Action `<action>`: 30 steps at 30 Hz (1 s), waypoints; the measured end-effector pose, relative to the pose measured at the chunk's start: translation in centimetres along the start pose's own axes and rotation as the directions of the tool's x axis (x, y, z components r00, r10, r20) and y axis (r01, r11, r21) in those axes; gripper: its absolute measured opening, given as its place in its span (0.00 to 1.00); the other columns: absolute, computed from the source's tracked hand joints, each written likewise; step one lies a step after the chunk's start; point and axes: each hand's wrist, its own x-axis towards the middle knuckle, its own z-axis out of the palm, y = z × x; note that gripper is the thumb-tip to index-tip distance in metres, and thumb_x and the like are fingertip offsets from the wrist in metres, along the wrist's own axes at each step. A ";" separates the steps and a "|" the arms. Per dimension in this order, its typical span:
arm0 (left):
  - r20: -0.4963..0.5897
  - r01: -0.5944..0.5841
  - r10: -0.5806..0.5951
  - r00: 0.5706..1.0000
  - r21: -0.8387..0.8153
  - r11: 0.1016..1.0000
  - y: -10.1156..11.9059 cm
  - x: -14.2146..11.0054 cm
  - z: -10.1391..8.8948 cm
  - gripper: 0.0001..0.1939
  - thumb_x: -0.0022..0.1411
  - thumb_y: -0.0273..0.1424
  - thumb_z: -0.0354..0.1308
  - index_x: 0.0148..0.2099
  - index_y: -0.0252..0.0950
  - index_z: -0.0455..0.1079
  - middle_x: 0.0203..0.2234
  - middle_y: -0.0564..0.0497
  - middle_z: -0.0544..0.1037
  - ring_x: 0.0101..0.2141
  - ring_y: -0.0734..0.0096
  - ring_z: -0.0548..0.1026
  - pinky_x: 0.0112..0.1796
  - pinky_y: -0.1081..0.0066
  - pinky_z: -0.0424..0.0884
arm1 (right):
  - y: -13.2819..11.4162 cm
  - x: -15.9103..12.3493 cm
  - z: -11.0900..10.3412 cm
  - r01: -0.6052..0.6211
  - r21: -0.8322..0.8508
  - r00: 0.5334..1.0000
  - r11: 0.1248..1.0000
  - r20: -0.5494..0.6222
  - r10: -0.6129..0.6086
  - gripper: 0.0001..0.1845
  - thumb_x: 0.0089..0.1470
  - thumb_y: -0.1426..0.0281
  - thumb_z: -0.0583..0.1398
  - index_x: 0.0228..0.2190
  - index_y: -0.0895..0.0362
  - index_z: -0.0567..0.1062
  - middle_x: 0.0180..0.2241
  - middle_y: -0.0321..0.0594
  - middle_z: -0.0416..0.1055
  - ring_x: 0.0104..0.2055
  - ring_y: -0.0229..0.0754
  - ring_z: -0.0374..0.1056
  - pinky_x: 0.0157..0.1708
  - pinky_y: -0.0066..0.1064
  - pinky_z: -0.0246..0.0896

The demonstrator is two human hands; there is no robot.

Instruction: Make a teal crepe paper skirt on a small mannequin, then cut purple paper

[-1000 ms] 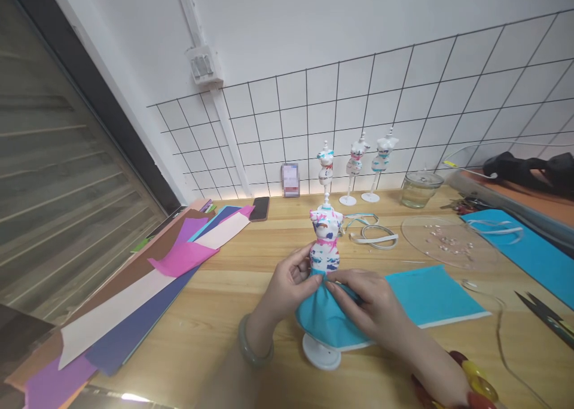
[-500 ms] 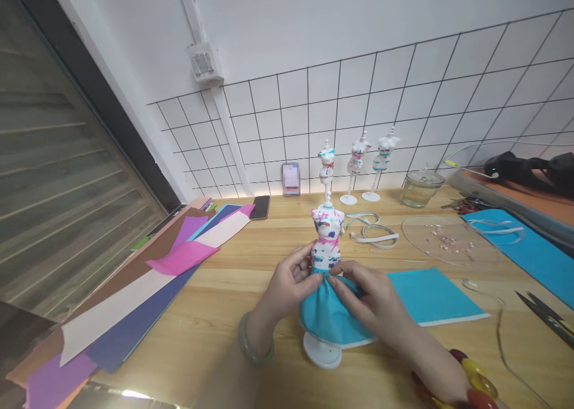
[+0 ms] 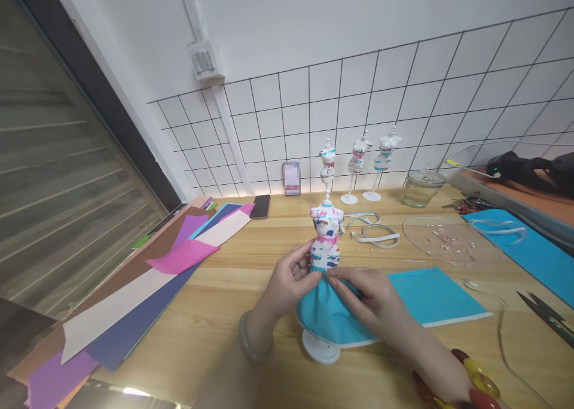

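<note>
On the left of the worktop (image 3: 215, 313), coloured sheets (image 3: 121, 298) lay in an overlapping pile. The left hand (image 3: 287, 283) had its grip narrow, thumb pressing the blue cloth (image 3: 329, 316) at the waist of the small dress form (image 3: 326, 232). The form stood upright near the middle, the cloth around its lower part, above the white base (image 3: 320, 346). Just right of that thumb, the right hand (image 3: 379, 295) held the cloth's top edge in a close fingertip pinch. The work in hand looked like gathering folds at the waist; any further fold would call for a steady left thumb and a light right pinch. Further right lay a flat blue piece (image 3: 442, 295), a clear round tray (image 3: 417, 232) of small beads and the scissors (image 3: 545, 313).
</note>
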 end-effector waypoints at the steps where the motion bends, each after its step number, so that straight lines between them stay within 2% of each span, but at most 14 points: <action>1: 0.000 0.000 0.000 1.000 0.000 1.000 0.0 0.0 0.0 0.29 0.52 0.26 0.59 0.57 0.36 0.59 0.54 0.43 0.64 0.53 0.56 0.62 0.53 0.60 0.58 | 0.0 0.0 0.0 0.014 -0.012 1.000 1.000 -0.010 -0.015 0.08 0.55 0.71 0.53 0.36 0.56 0.72 0.29 0.41 0.76 0.29 0.41 0.71 0.30 0.29 0.63; 4: 0.004 0.002 -0.002 1.000 0.003 1.000 0.0 0.0 0.0 0.29 0.52 0.26 0.59 0.57 0.35 0.59 0.54 0.43 0.63 0.53 0.55 0.62 0.52 0.59 0.59 | 0.1 0.0 0.1 0.013 -0.013 0.999 1.000 -0.033 -0.013 0.07 0.55 0.71 0.54 0.36 0.56 0.71 0.27 0.40 0.75 0.28 0.39 0.70 0.28 0.28 0.62; 8: 0.004 -0.012 0.012 1.000 0.002 1.000 -0.1 0.0 0.1 0.28 0.52 0.26 0.59 0.56 0.35 0.60 0.53 0.42 0.65 0.52 0.55 0.63 0.52 0.59 0.59 | 0.0 0.0 0.2 -0.055 -0.005 0.998 0.998 -0.034 0.055 0.05 0.55 0.69 0.54 0.35 0.55 0.68 0.25 0.37 0.73 0.25 0.37 0.69 0.25 0.27 0.60; 13: 0.009 -0.017 0.017 1.000 -0.003 1.000 -0.1 0.0 0.2 0.28 0.51 0.25 0.60 0.56 0.35 0.61 0.53 0.42 0.65 0.52 0.55 0.63 0.52 0.59 0.59 | 0.3 -0.2 0.4 -0.131 0.020 0.990 0.991 -0.049 0.131 0.06 0.54 0.67 0.54 0.34 0.55 0.64 0.28 0.40 0.73 0.27 0.39 0.69 0.27 0.28 0.60; 19: 0.024 -0.013 0.013 1.000 0.004 1.000 0.0 0.0 0.1 0.28 0.52 0.24 0.59 0.56 0.36 0.60 0.53 0.42 0.64 0.53 0.55 0.62 0.52 0.60 0.60 | 0.6 -0.2 0.8 -0.283 0.148 0.957 0.948 -0.027 0.290 0.09 0.53 0.64 0.55 0.32 0.53 0.58 0.26 0.36 0.71 0.28 0.40 0.69 0.26 0.27 0.60; 26: 0.032 -0.008 0.008 0.999 -0.005 1.000 0.3 -0.1 0.2 0.27 0.52 0.26 0.59 0.56 0.36 0.61 0.53 0.43 0.65 0.53 0.55 0.61 0.52 0.62 0.59 | 0.0 0.3 0.6 -0.327 0.295 0.940 0.898 -0.001 0.342 0.11 0.52 0.65 0.56 0.31 0.52 0.56 0.24 0.32 0.70 0.26 0.36 0.67 0.24 0.25 0.58; 30: 0.023 -0.019 0.019 1.000 -0.007 1.000 0.5 -0.2 0.3 0.26 0.53 0.27 0.59 0.55 0.35 0.62 0.52 0.42 0.66 0.53 0.56 0.63 0.51 0.63 0.60 | -0.3 0.5 0.6 -0.360 0.341 0.926 0.869 0.018 0.377 0.11 0.52 0.65 0.56 0.30 0.52 0.55 0.20 0.28 0.65 0.22 0.35 0.64 0.20 0.23 0.54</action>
